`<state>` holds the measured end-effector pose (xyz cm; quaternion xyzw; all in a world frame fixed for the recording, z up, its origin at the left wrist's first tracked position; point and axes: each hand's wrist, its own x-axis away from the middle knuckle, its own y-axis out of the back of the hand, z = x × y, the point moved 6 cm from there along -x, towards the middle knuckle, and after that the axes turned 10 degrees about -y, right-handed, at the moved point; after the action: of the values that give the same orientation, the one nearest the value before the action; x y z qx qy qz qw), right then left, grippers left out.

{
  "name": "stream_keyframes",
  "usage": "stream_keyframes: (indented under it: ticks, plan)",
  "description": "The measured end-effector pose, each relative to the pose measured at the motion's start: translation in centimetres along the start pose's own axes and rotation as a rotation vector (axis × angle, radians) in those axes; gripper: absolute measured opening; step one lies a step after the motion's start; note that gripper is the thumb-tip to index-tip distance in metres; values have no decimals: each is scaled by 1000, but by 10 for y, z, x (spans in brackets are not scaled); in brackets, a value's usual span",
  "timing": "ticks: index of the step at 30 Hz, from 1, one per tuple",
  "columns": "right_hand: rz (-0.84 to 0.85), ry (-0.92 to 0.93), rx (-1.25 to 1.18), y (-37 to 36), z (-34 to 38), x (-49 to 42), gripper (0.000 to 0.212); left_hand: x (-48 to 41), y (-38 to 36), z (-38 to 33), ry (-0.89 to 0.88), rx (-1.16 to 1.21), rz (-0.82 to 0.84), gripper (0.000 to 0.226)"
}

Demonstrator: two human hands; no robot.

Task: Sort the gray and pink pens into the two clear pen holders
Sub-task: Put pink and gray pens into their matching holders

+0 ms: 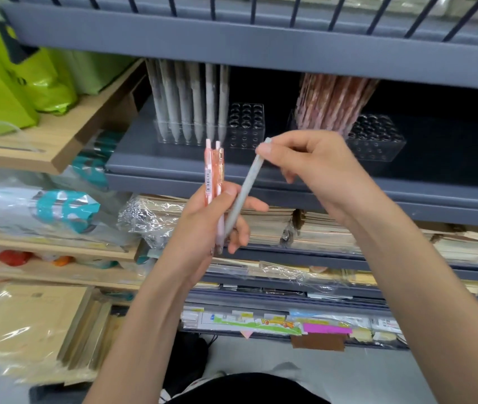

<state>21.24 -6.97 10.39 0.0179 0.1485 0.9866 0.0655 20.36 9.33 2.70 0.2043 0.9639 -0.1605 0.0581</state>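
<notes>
Before gray shelving, right hand pinches slim gray pen

— Light?
— Bright and even; shadow lay beneath the upper shelf, and the recess at right was dark.
— Faults?
— Glare sat on the plastic wrap; green bags were smeared; racked gray pens ran soft; shelf lines bowed toward the edges.

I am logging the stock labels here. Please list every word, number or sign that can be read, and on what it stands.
Nothing here can be read as words or digits.
Barcode sticker on the pink pen in the left hand: bars only, digits too small.
Paper tags on the lowest shelf edge: blurred.
Print on the brown paper pack: blurred.
Dark marks on the green bags: blurred.
</notes>
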Motion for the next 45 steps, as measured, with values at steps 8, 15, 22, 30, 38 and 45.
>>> stream_keyframes:
  ticks: [8, 15, 22, 30, 38, 45]
  plan:
    - [124, -31, -102, -28, -2, 0, 13, 4, 13, 3, -12, 13, -54, 17]
    - [-188, 124, -117, -10, 25, -37, 13, 6, 33, -1, 7, 40, -109, 26]
    - [-536, 204, 120, -4, 31, -75, 36, 8, 46, 0, 32, 169, -99, 8]
    - [-463, 161, 588, -26, 43, -109, 41, 10, 63, -11, -86, 69, -146, 26]
    - [-357, 43, 671, -33, 41, -121, 8, 9, 72, -12, -55, 46, -160, 28]
    - [-495, 46, 609, -23, 40, -98, 24, 3, 72, -12, -61, 78, -182, 13]
